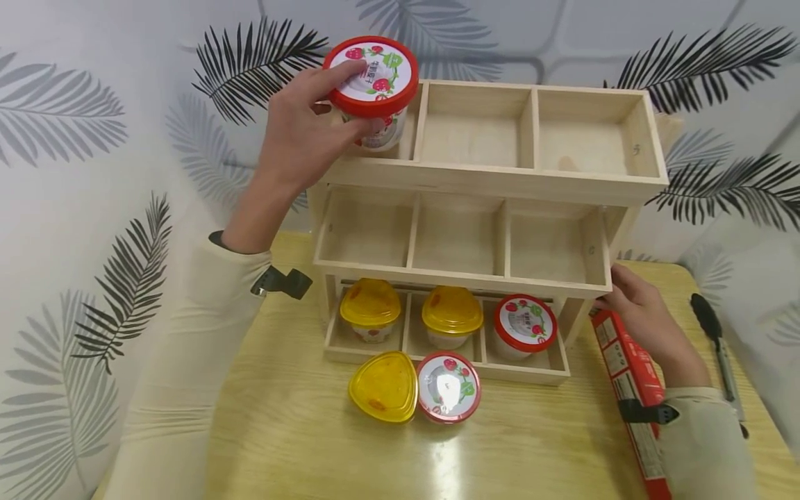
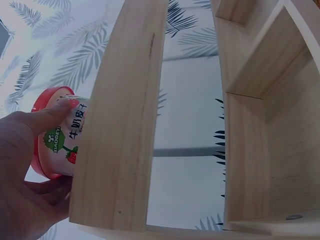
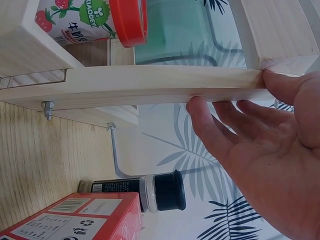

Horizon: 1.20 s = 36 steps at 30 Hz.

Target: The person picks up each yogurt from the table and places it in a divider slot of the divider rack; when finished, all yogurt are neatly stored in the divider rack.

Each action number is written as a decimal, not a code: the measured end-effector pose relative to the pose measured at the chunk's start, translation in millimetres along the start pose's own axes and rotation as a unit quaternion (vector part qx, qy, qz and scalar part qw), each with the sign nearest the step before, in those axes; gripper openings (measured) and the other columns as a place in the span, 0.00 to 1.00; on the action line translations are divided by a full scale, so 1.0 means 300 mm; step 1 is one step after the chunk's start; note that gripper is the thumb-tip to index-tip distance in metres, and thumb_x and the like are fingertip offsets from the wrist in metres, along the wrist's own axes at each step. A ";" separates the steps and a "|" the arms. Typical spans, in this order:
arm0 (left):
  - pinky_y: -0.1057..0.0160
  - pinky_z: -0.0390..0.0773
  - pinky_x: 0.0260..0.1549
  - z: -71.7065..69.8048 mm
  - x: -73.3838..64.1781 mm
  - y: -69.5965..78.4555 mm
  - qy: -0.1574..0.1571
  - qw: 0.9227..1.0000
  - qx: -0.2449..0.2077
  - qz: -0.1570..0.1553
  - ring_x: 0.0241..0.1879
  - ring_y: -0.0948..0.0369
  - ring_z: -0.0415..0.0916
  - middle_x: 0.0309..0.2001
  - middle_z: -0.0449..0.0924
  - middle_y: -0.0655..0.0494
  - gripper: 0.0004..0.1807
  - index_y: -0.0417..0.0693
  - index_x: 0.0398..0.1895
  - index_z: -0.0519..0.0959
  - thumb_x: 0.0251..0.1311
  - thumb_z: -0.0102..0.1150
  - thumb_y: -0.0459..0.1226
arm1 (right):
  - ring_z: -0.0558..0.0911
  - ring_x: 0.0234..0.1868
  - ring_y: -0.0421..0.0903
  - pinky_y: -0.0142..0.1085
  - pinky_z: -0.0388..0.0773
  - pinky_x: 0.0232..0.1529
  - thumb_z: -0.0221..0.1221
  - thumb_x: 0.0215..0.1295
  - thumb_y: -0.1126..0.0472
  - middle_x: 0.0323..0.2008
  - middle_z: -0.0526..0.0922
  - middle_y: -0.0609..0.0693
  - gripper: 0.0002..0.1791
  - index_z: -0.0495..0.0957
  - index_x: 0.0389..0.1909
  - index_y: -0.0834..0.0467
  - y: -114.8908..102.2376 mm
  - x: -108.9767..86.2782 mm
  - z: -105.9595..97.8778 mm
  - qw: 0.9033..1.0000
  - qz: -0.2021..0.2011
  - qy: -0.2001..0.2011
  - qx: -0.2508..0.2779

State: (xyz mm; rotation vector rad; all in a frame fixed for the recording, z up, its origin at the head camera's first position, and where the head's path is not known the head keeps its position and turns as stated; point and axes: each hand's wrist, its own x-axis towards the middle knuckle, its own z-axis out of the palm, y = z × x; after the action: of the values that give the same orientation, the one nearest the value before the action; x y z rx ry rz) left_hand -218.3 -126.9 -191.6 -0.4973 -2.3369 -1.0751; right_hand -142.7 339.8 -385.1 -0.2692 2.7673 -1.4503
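My left hand (image 1: 296, 135) grips a red-lidded tub (image 1: 394, 80) with strawberry pictures, at the top left compartment of a three-tier wooden rack (image 1: 494, 184). One finger lies over the lid, and the thumb is on the tub's side. Part of this tub (image 2: 62, 145) is hidden behind the rack's front board in the left wrist view. Low on the right, my right hand (image 1: 646, 323) pinches the rack's side post (image 3: 165, 82) between thumb and fingers. The bottom tier holds two yellow-lidded cups (image 1: 370, 305) and another red-lidded tub (image 1: 525, 323).
On the table before the rack stand a yellow-lidded cup (image 1: 384, 389) and a red-rimmed tub (image 1: 448, 389), side by side. A red box (image 1: 631, 389) lies under my right forearm. Black-tipped tongs (image 1: 725, 368) lie at the far right. A black-capped bottle (image 3: 167, 191) is behind the box.
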 end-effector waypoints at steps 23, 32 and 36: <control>0.65 0.72 0.61 0.022 -0.005 -0.032 -0.019 0.999 0.033 -0.009 0.69 0.61 0.61 0.71 0.66 0.52 0.31 0.55 0.69 0.74 0.60 0.70 0.43 | 0.74 0.49 0.25 0.20 0.78 0.43 0.43 0.81 0.51 0.70 0.64 0.71 0.33 0.49 0.79 0.60 -0.006 0.001 0.003 1.000 0.007 -0.004 -0.008; 0.67 0.68 0.64 0.023 -0.007 -0.033 -0.019 0.998 0.063 0.005 0.74 0.61 0.52 0.75 0.59 0.52 0.33 0.54 0.69 0.73 0.60 0.70 0.46 | 0.73 0.48 0.23 0.20 0.77 0.43 0.43 0.81 0.51 0.69 0.64 0.71 0.33 0.49 0.79 0.60 -0.006 0.000 0.005 1.000 0.010 0.004 -0.014; 0.65 0.61 0.68 0.022 -0.012 -0.030 -0.015 0.997 0.081 0.008 0.74 0.60 0.51 0.76 0.58 0.51 0.34 0.55 0.70 0.73 0.59 0.69 0.49 | 0.74 0.49 0.23 0.19 0.77 0.43 0.43 0.81 0.51 0.70 0.63 0.71 0.33 0.49 0.79 0.61 -0.004 -0.002 0.006 1.000 0.006 -0.001 -0.010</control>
State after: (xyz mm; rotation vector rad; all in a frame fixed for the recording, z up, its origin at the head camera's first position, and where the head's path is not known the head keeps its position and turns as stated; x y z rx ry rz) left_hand -221.9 -127.7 -202.6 -0.4735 -2.4173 -0.8664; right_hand -141.8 337.8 -385.2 -0.2527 2.7779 -1.4196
